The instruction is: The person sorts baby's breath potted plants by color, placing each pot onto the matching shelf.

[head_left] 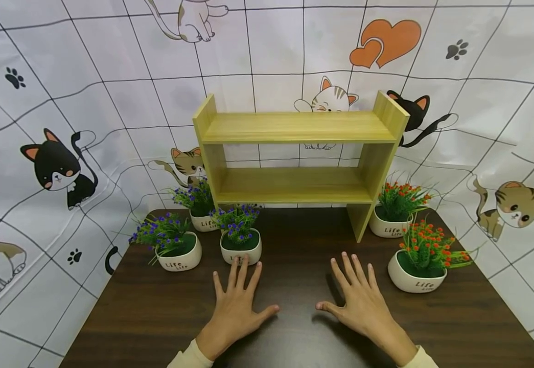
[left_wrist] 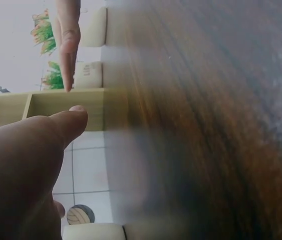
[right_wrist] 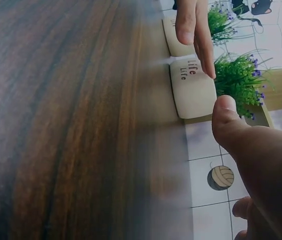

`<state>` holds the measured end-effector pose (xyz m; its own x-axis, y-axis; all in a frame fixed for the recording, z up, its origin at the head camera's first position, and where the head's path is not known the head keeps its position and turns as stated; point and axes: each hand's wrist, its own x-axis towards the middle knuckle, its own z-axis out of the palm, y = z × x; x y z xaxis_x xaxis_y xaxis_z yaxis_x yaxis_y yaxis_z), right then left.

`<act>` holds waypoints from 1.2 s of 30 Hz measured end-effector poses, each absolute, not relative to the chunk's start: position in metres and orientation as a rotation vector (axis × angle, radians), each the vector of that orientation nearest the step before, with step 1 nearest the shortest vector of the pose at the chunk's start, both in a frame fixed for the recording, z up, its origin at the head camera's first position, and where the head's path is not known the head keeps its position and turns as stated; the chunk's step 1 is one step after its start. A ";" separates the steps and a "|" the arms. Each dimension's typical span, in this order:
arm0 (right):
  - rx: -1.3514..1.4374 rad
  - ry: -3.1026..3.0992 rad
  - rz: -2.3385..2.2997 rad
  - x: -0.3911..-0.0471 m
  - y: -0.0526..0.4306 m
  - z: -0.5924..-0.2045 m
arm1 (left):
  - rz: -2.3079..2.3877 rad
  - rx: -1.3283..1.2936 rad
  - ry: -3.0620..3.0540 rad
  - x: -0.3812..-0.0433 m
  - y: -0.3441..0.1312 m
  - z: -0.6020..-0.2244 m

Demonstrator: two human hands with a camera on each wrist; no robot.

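My left hand is held over the dark wooden table with fingers spread and nothing in it. In the head view its fingertips overlap the front of a white pot of purple flowers. My right hand is likewise spread, palm down and holding nothing, a shadow beside it on the table. Nearest to it, off to the right, stands a white pot of orange flowers. In the right wrist view, a white "Life" pot appears beyond the thumb.
A two-tier wooden shelf stands at the table's back. Two more purple-flowered pots are at the left, and another orange-flowered pot sits beside the shelf's right leg. A cat-patterned sheet hangs behind.
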<state>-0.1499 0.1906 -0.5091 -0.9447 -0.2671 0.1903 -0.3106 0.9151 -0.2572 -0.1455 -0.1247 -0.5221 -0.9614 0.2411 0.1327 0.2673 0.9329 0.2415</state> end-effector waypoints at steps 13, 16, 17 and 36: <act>0.275 -2.614 0.650 -0.163 0.196 -0.490 | -0.514 -0.454 -2.686 -0.159 -0.134 -0.518; 0.273 -2.486 0.697 -0.173 0.202 -0.482 | -0.590 -0.419 -2.590 -0.164 -0.140 -0.513; 0.266 -2.445 0.707 -0.177 0.205 -0.478 | -0.612 -0.405 -2.561 -0.166 -0.142 -0.511; 0.016 -2.431 1.139 -0.256 0.258 -0.370 | -1.133 -0.155 -2.536 -0.214 -0.194 -0.503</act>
